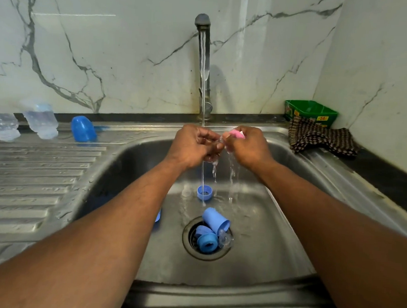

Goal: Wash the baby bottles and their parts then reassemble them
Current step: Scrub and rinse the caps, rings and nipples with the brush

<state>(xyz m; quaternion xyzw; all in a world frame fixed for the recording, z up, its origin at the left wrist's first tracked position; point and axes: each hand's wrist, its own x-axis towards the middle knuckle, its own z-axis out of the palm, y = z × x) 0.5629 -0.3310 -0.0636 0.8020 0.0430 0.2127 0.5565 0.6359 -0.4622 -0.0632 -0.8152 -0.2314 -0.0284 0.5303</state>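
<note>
Both my hands are over the steel sink (pixel 275 253), under the running tap (pixel 204 68). My left hand (pixel 193 145) has curled fingers around a small clear part that I can barely make out. My right hand (pixel 248 146) pinches a pink piece (pixel 237 133) and touches the clear part (pixel 222 140). Water runs off both hands. In the basin lie a blue ring (pixel 204 193), a blue cap (pixel 215 220), another blue ring (pixel 207 243) and a clear teat (pixel 226 238) over the drain. Two clear bottles (pixel 42 120) (pixel 1 125) and a blue cap (pixel 83 128) stand on the drainboard.
A ribbed drainboard (pixel 36 179) lies left of the basin. A green box (pixel 311 112) and a brown checked cloth (pixel 322 139) sit at the back right corner. A marble wall stands behind the tap. Another blue piece (pixel 157 215) peeks from under my left forearm.
</note>
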